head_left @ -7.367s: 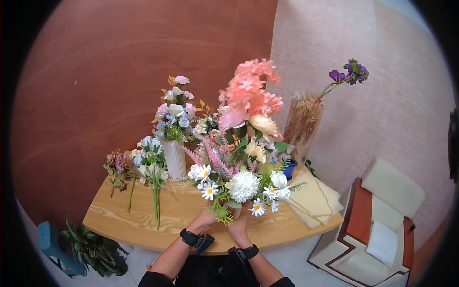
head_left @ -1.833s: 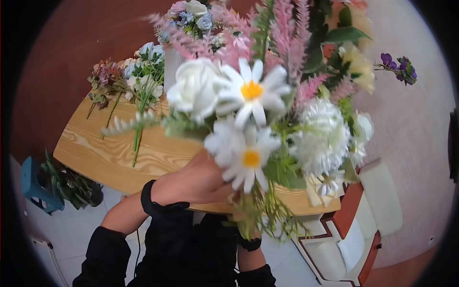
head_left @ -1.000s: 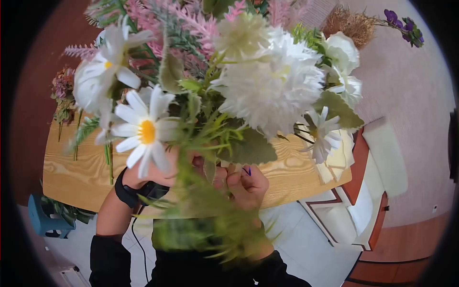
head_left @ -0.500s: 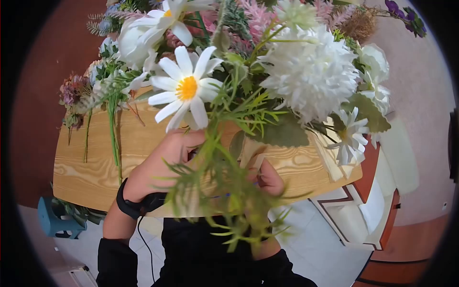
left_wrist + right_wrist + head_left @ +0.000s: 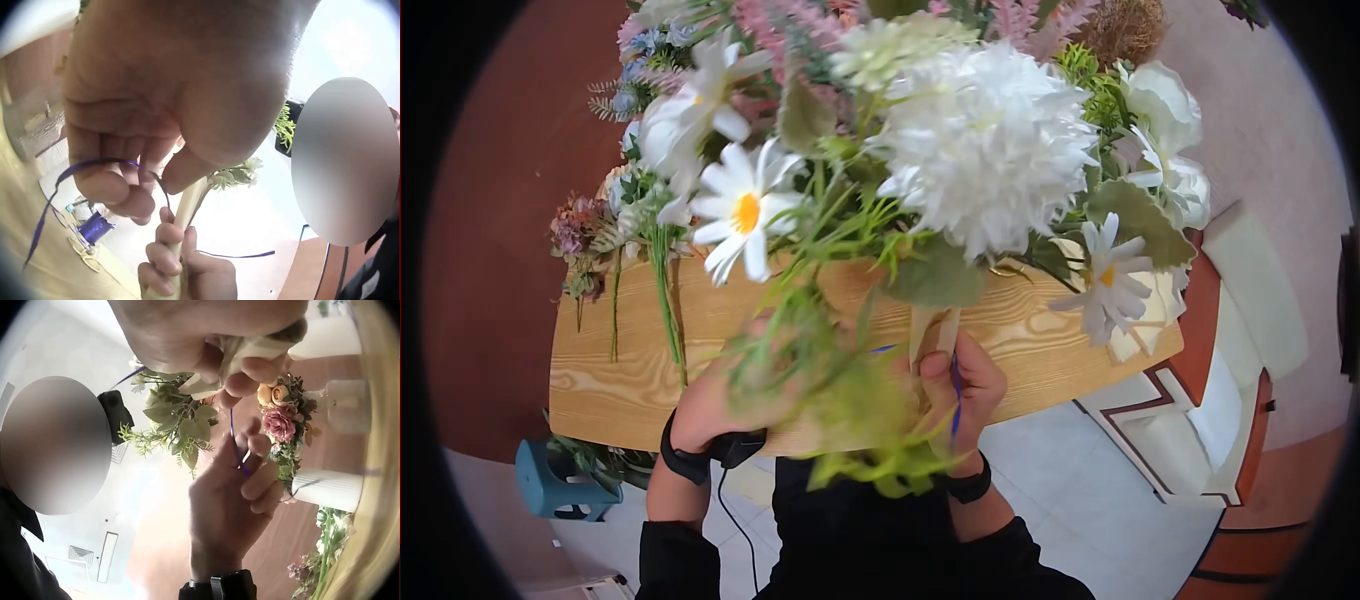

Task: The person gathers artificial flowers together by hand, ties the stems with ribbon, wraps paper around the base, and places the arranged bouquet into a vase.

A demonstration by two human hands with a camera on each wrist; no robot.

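Observation:
A large bouquet fills the top of the head view, with a white pompom bloom (image 5: 990,150), daisies (image 5: 745,212) and pink sprays. Its stems are wrapped in cream paper (image 5: 933,335). My right hand (image 5: 975,390) grips this wrapped handle, fingers curled round it in the left wrist view. A thin purple ribbon (image 5: 81,164) runs from the handle to my left hand (image 5: 228,503), which pinches it between thumb and fingers. One ribbon end (image 5: 956,400) hangs loose by my right hand. Drooping greenery partly hides my left hand (image 5: 715,395) in the head view.
Cut flower stems (image 5: 665,310) lie at the left of the wooden table (image 5: 615,400), and cream paper sheets (image 5: 1150,330) at the right. A purple ribbon spool (image 5: 95,228) and a white ribbed vase (image 5: 328,489) show in the wrist views. An armchair (image 5: 1190,440) stands right.
The bouquet has come up from the table close to the head camera. Both hands held it low earlier; now my left hand has the purple ribbon, and the right alone holds the handle.

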